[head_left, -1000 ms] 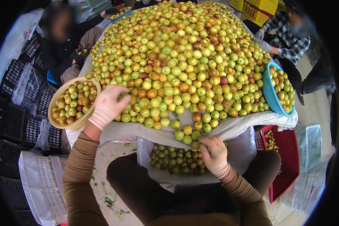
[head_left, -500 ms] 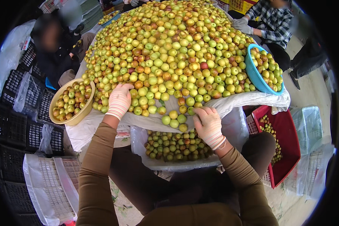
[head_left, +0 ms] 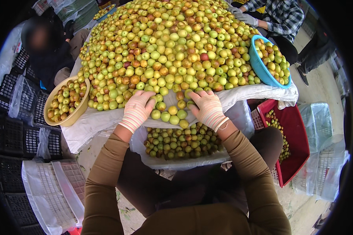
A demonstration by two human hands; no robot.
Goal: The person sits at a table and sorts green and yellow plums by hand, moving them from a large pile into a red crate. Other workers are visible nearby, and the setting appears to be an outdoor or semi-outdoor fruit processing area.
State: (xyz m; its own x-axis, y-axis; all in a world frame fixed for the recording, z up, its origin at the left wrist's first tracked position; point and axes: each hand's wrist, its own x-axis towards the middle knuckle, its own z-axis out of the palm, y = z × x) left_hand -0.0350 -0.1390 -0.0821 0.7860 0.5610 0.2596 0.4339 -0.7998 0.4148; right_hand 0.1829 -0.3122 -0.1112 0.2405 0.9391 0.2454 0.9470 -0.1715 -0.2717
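Observation:
A big heap of green and brown jujubes (head_left: 176, 47) covers the white cloth (head_left: 247, 95) on the table before me. My left hand (head_left: 137, 110), in a pale glove with a striped cuff, lies at the heap's near edge, fingers stretched over the fruit. Opposite it, my right hand (head_left: 208, 107), gloved alike, has its fingers apart beside a few jujubes. Between both hands, several loose jujubes (head_left: 173, 110) sit on the cloth's edge. Below them stands a crate lined with clear plastic (head_left: 145, 157), holding more jujubes (head_left: 180, 141). Fingertips are partly hidden among the fruit.
A tan basin (head_left: 53, 100) of jujubes stands at left, a blue basket (head_left: 259, 64) of them at right. A red crate (head_left: 298, 149) lies right of my knee. Black crates (head_left: 11, 131) are stacked left. Co-workers sit across, one with gloved hands (head_left: 245, 17) at the heap.
My left hand has moved right and nearer to me along the heap's edge. My right hand has moved slightly up toward the fruit. The whole view has shifted a little.

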